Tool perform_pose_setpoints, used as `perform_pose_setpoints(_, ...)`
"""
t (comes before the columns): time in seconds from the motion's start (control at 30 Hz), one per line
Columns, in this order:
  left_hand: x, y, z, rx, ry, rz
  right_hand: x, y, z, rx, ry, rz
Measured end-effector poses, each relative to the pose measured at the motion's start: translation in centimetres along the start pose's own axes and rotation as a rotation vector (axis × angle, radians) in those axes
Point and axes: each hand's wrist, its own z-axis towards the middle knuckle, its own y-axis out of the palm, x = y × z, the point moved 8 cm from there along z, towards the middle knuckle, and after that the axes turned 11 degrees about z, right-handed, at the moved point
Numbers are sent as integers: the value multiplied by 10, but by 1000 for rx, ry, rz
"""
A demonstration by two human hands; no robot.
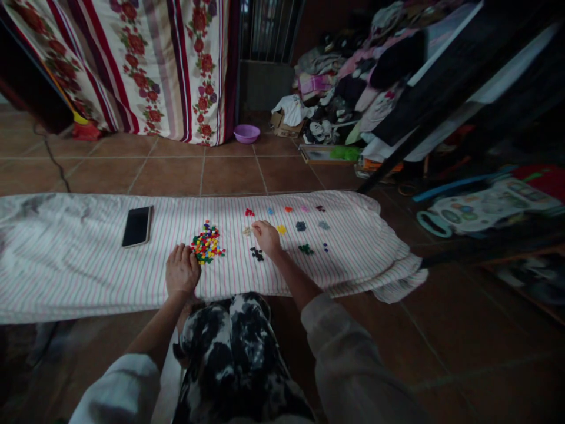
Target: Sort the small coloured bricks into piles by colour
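Observation:
A heap of small mixed-colour pieces [207, 242] lies on the striped cloth [101, 271]. My left hand [182, 270] rests flat on the cloth at the heap's left edge, fingers stretched out. My right hand [266, 237] is over a little group of beige pieces [247, 231], its thumb and forefinger pinched together; whatever is between them is too small to make out. Around it lie groups sorted by colour: red pieces [249, 212], black pieces [256, 254], yellow pieces [281, 229], dark grey pieces [301, 226], green pieces [305, 249] and several others.
A phone [137, 227] lies on the cloth at the left. Beyond the cloth, a purple basin [246, 133] stands on the tiled floor by a floral curtain [163, 70]. Piled clothes [344, 82] and a dark slanting frame [397, 147] occupy the right side.

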Motion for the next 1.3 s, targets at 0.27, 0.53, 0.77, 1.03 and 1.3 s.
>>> perform_pose_setpoints(0.27,-1,1,-1,21,-9,42,-1,17,23,-148,-27,-102)
perform_pose_setpoints(0.53,0,0,0,20,-14,45,5,27,22,-158,-53,-133)
perform_pose_setpoints(0.77,-2,-1,0,7,-36,24,4,23,20,-138,-28,-91)
perform_pose_setpoints(1.03,-1,0,-1,20,-23,52,-23,22,10,-89,-123,-29)
perform_pose_setpoints(1.3,-1,0,-1,14,-26,50,-62,64,-25,-282,-195,-2)
